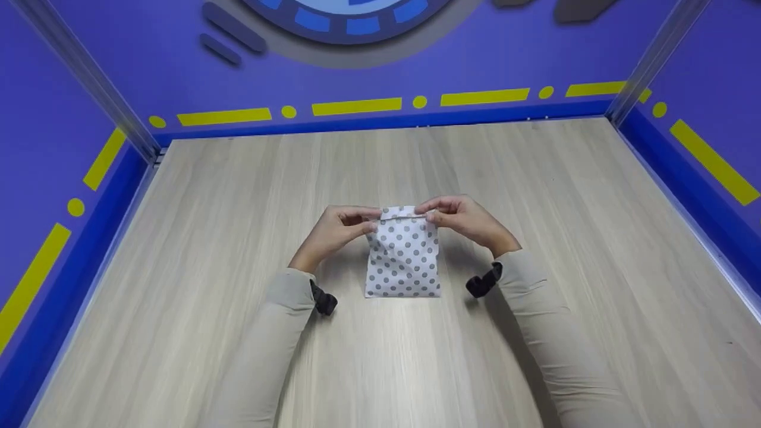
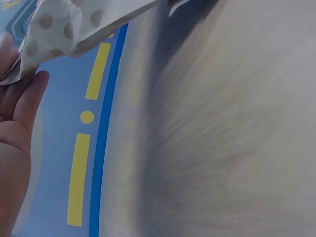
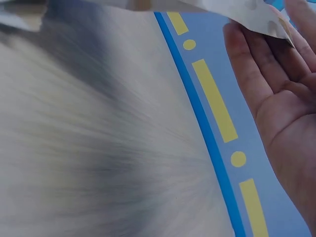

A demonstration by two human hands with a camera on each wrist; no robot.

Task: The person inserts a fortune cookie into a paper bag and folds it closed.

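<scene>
A white paper bag (image 1: pixel 404 258) with grey polka dots is held between both hands in the middle of the head view. Its top edge is folded over into a narrow flap (image 1: pixel 397 212). The left hand (image 1: pixel 340 230) pinches the upper left corner between thumb and fingers. At the upper right corner the right hand (image 1: pixel 469 220) does the same. Each wrist view shows the bag overhead, the dotted paper (image 2: pixel 69 27) at the left hand's fingers and the pale paper (image 3: pixel 247 15) at the right hand's fingers.
The wood-grain table (image 1: pixel 208 238) lies beneath the bag. Blue-purple panels (image 1: pixel 178 77) with yellow dashes and dots enclose its back and sides, joined by metal corner posts (image 1: pixel 654 65). A black wrist camera (image 1: pixel 324 299) sits on the left sleeve, another camera (image 1: pixel 483 282) on the right.
</scene>
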